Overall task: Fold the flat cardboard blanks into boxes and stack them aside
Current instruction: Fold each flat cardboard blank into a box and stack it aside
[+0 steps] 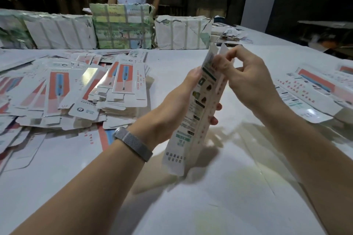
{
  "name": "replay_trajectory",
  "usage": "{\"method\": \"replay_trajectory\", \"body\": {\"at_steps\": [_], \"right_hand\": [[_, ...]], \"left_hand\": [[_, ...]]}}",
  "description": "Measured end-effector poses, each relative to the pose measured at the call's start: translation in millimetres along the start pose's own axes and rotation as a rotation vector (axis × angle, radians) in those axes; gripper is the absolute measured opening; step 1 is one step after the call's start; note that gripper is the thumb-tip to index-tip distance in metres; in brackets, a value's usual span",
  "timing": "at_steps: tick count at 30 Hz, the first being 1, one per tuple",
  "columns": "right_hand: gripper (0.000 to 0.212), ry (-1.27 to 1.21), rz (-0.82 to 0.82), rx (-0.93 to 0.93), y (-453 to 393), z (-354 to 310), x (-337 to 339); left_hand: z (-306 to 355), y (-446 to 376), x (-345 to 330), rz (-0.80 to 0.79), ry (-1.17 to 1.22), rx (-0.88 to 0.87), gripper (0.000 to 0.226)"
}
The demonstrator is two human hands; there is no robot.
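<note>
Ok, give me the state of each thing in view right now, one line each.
Box blank: held upright off the table, partly opened, top flaps not closed.
Left hand: grips the blank's middle.
Right hand: pinches the flap at the blank's top.
Pile of flat blanks: unfolded, heaped loosely on the left.
Flat blanks on the right: lying flat.
Wrapped bundles: strapped, wrapping torn, along the far edge.

White box (pixel 198 112) with green print (red-orange blanks (pixel 57 89))
</note>
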State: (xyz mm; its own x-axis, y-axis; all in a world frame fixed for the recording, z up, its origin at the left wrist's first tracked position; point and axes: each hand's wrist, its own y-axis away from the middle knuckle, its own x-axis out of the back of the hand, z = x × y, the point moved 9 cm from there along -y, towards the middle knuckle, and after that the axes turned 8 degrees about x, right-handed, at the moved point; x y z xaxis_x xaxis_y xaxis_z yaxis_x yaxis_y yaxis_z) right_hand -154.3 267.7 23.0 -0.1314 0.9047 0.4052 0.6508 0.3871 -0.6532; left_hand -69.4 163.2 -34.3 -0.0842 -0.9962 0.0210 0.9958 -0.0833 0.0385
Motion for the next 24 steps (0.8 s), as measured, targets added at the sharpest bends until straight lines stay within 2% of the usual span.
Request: {"method": "replay_trajectory", "body": {"at_steps": [6, 12, 16, 18, 20, 24], "right_hand": [[0.057, 0.05, -0.066, -0.009, -5.5, 0.1, 11.3], [0.038, -0.125, -0.021, 0.033, -5.1, -2.9, 13.8], [0.017, -0.312, -0.002, 0.039, 3.7, -6.9, -2.4], [0.027, -0.355, -0.039, 0.042, 7.3, -10.0, -13.9], [0.032, -0.415, -0.063, 0.02, 9.5, -12.3, -21.9], [0.027, -0.483, -0.066, -0.006, 10.3, -13.5, -22.6]], "left_hand": [[-3.4, -1.0, -4.4, -0.021, -0.047, 0.021, 0.056], [-0.3, -4.2, -1.8, 0.062, 0.005, -0.056, 0.042], [4.4, -4.5, 9.7, 0.158, 0.095, -0.171, 0.048], [8.9, -4.0, 13.4, 0.185, 0.138, -0.242, 0.05], [9.4, -6.6, 11.2, 0.155, 0.189, -0.265, 0.055], [5.6, -12.7, 5.7, 0.067, 0.256, -0.217, 0.061]]}}
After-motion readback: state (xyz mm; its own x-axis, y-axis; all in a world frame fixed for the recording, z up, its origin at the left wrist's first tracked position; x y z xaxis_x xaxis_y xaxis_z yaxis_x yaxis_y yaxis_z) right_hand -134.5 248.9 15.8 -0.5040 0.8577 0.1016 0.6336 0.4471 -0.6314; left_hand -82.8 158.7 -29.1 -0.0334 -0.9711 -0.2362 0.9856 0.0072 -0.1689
